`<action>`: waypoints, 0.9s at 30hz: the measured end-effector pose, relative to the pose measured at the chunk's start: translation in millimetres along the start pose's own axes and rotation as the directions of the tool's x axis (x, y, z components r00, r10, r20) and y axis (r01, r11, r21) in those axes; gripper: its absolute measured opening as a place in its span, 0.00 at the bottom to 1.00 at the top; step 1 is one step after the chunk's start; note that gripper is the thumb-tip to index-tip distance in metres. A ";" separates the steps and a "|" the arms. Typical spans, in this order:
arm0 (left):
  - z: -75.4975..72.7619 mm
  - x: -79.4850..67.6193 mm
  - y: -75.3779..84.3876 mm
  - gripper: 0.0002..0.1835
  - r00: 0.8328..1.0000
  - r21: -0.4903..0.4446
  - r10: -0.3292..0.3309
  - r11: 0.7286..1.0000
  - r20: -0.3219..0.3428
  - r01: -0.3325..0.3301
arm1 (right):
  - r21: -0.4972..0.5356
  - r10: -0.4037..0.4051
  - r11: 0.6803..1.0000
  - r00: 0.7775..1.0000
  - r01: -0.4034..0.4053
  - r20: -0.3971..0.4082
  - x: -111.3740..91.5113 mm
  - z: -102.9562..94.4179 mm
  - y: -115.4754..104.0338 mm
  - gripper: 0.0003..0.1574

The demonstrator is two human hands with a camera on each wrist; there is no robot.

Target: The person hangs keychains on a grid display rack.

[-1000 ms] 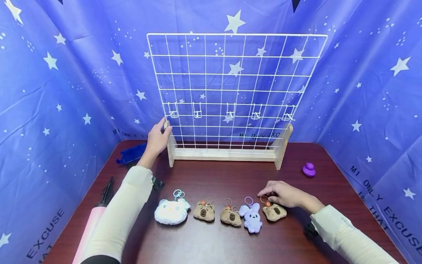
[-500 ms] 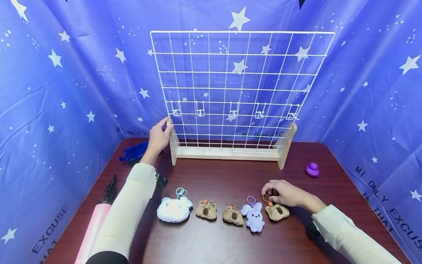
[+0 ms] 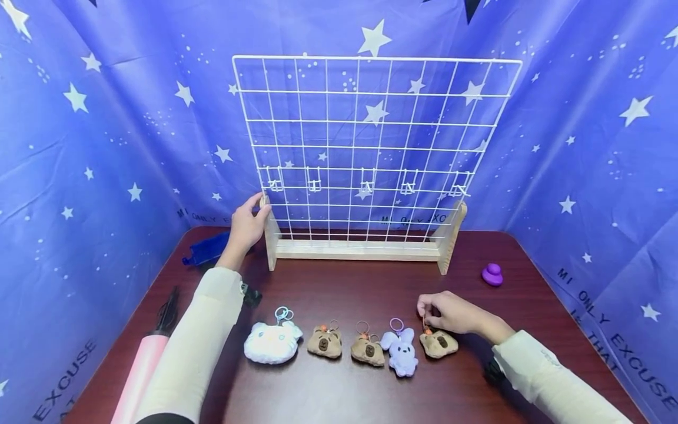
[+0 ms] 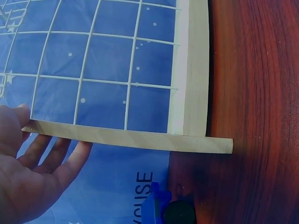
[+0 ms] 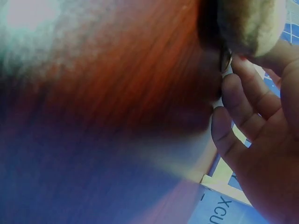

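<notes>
My left hand (image 3: 246,227) grips the left wooden upright of a white wire grid rack (image 3: 358,250). In the left wrist view, the thumb and fingers (image 4: 72,165) lie on opposite sides of that wooden upright (image 4: 126,138). At the right, my right hand (image 3: 458,312) pinches the ring of a brown capybara plush keychain (image 3: 438,345), whose body lies on the table. To its left lie a lilac bunny keychain (image 3: 402,354), two more capybara keychains, one (image 3: 368,352) beside the bunny and another (image 3: 324,343) farther left, and a white plush keychain (image 3: 272,343).
Several white hooks, one (image 3: 367,185) near the middle, hang on the grid. A purple rubber duck (image 3: 492,274) sits at the right. On the left are a blue object (image 3: 206,248) and a pink cylinder (image 3: 142,368) with a black top. Starry blue cloth surrounds the table.
My right fingers have closed on the rightmost capybara's ring and tipped it up. The left hand keeps its hold on the rack. The head view has shifted slightly.
</notes>
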State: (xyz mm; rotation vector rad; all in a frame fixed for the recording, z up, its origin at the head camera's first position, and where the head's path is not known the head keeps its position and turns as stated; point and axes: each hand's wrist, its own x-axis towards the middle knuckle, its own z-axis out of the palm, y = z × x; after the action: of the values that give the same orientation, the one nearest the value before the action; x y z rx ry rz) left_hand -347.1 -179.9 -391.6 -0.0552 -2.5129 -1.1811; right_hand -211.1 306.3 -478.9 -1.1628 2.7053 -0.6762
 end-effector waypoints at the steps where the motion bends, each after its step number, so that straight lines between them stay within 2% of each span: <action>1: -1.4 -1.0 -1.3 0.26 1.000 0.001 -0.007 1.000 -0.001 0.007 | -0.003 -0.002 1.000 1.000 0.002 0.002 1.4 1.4 0.1 0.15; 7: -3.3 -1.9 -2.7 0.26 1.000 -0.009 0.011 1.000 0.010 -0.011 | -0.016 0.004 1.000 0.999 -0.005 -0.033 -0.4 -4.4 0.5 0.16; 15: -1.7 -0.5 -4.4 0.27 1.000 -0.007 0.009 1.000 0.010 -0.009 | 0.066 0.037 0.997 0.998 -0.033 -0.058 -8.0 -19.3 -1.0 0.14; 27: -3.5 0.2 -5.1 0.27 0.999 -0.008 0.017 1.000 0.031 -0.017 | 0.079 0.029 0.997 0.976 -0.012 -0.218 -10.7 -35.5 -4.7 0.15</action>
State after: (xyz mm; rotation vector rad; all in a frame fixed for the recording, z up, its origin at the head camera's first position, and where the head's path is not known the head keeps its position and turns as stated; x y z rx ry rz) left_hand -347.2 -185.9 -393.3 -0.0972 -2.5295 -1.1915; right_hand -210.4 323.7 -445.8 -1.0999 2.8337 -0.9489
